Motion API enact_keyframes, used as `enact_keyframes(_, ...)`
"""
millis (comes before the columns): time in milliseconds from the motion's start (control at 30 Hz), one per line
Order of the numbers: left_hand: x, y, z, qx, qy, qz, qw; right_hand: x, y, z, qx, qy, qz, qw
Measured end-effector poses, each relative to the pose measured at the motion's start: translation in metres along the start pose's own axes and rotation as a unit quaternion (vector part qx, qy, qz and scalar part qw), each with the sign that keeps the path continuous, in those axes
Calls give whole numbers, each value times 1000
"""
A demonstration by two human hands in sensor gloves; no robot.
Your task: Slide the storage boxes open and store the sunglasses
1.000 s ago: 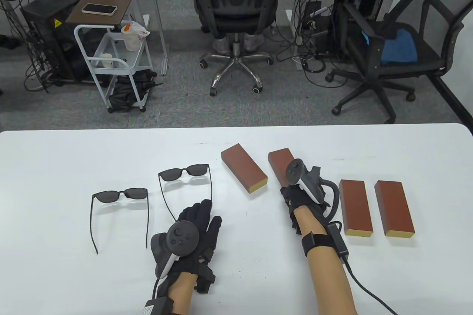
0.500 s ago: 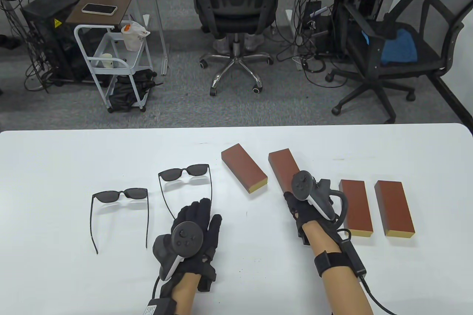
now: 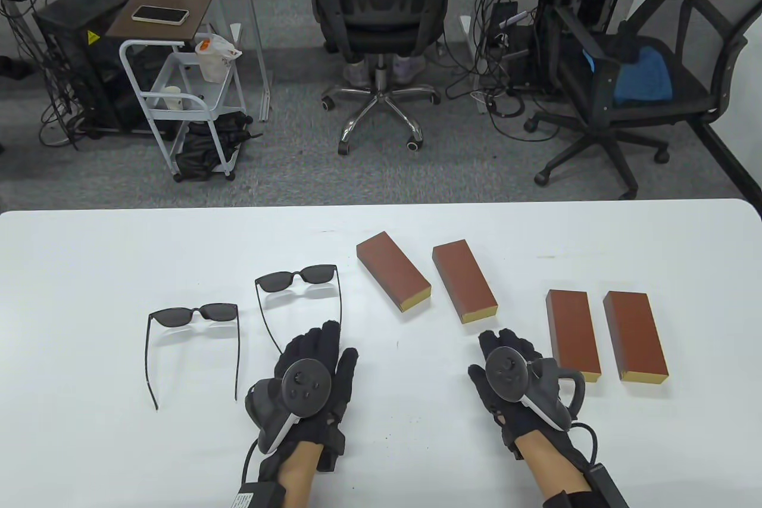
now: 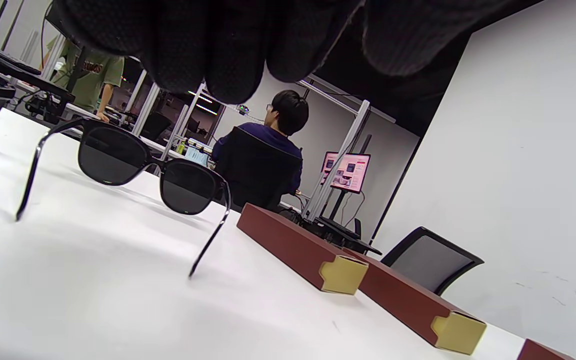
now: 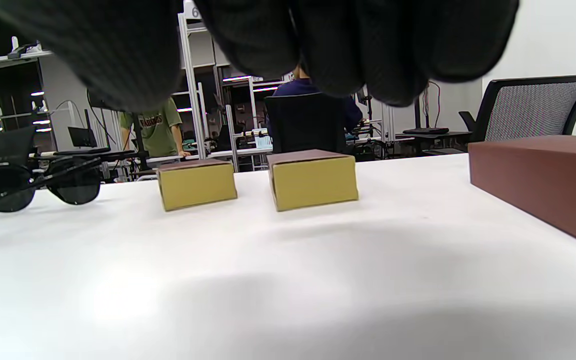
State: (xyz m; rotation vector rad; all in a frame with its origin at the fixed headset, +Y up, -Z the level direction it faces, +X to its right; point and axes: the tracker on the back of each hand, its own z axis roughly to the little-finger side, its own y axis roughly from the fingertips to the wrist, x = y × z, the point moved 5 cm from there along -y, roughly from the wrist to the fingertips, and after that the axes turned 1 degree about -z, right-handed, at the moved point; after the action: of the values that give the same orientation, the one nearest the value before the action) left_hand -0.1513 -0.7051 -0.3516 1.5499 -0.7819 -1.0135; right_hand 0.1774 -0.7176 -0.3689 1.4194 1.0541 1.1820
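Four closed red-brown storage boxes with yellow ends lie on the white table point(image 3: 89, 270): one point(image 3: 393, 271), a second point(image 3: 464, 281), a third point(image 3: 572, 334) and a fourth point(image 3: 634, 336). Two black sunglasses with unfolded arms sit at the left, one pair point(image 3: 193, 314) farther left and the other point(image 3: 297, 277) just ahead of my left hand point(image 3: 318, 347). That hand rests flat and holds nothing. My right hand point(image 3: 506, 347) lies flat with straight fingers, just short of the second box's yellow end and apart from it. The right wrist view shows two yellow ends point(image 5: 197, 184) point(image 5: 313, 181).
Beyond the table's far edge stand two office chairs point(image 3: 381, 13) point(image 3: 643, 79), a white cart point(image 3: 178, 91) and cables on the floor. In the left wrist view a seated person point(image 4: 263, 155) works at a monitor in the background.
My right hand has pulled back from the second box toward the near edge and now lies flat, leaving the whole box in sight. My left hand has barely moved.
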Motion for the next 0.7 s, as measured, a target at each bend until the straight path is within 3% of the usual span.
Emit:
enact_keyframes(300,-7,-27,32,-42,-70,21,996,-7,-2,10,1,-19,-17,1000)
enact_keyframes(467,-31,-55,74,-74,-116,20,990,-7,-2,9,8,-20,-22,1000)
enact_keyframes(700,-50,-89,143,-147,-228,27,962,-3,-4,15,2,-32,-23,999)
